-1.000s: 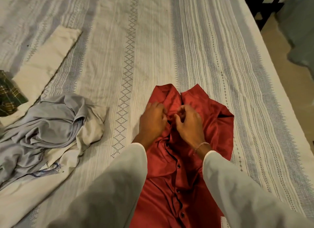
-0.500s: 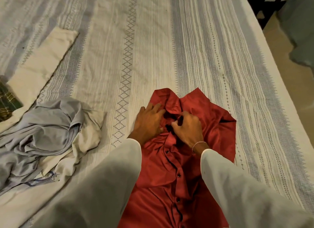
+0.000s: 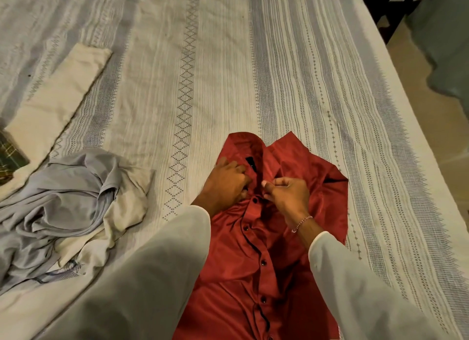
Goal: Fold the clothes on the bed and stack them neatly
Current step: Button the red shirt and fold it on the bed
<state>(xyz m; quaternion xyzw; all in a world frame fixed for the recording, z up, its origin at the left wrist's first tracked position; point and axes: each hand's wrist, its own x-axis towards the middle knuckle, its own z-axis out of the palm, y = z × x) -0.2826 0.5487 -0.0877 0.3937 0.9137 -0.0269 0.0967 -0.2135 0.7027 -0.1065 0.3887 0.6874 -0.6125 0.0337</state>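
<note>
- Red shirt (image 3: 256, 258) lies front-up on the bed (image 3: 228, 73); hem cut off by frame edge.
- Left hand (image 3: 225, 185) and right hand (image 3: 286, 195) pinch the placket below the collar; fingertips partly hidden.
- Plaid cloth (image 3: 10, 154) mostly out of frame.

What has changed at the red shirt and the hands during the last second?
The collar of the red shirt has opened, so a black label shows. The left hand now grips the left placket; the right hand has drawn slightly right and pinches the other edge. The grey clothes, cream cloth and bed stayed as they were.
</note>
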